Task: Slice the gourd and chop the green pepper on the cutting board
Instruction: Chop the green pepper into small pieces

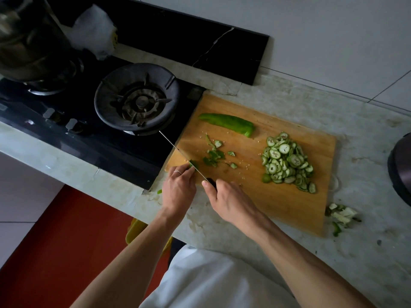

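- a pale marbled countertop [367, 174] is seen from above, with white wall tiles behind it and red floor below its front edge
- a black gas stove [93, 130] is set into the counter on the left; a dark round burner [137, 100] sits just beside the wooden cutting board [289, 203], and a big metal pot [29, 41] is parked on the far-left burner
- a pile of gourd slices [287, 162] is heaped on the board's right half, and a long piece of green pepper [229, 123] is laid near its far edge
- chopped pepper bits [213, 156] and seeds are scattered near the board's left side
- some trimmings [342, 215] are left on the counter off the board's right corner
- a small pepper piece [193, 163] is pinned at the board's left corner by the curled fingertips of the left hand [178, 190], ring on one finger
- the knife [175, 147] handle is wrapped by the right hand [226, 201], thumb laid along the top, blade against the left knuckles and pointed out over the stove
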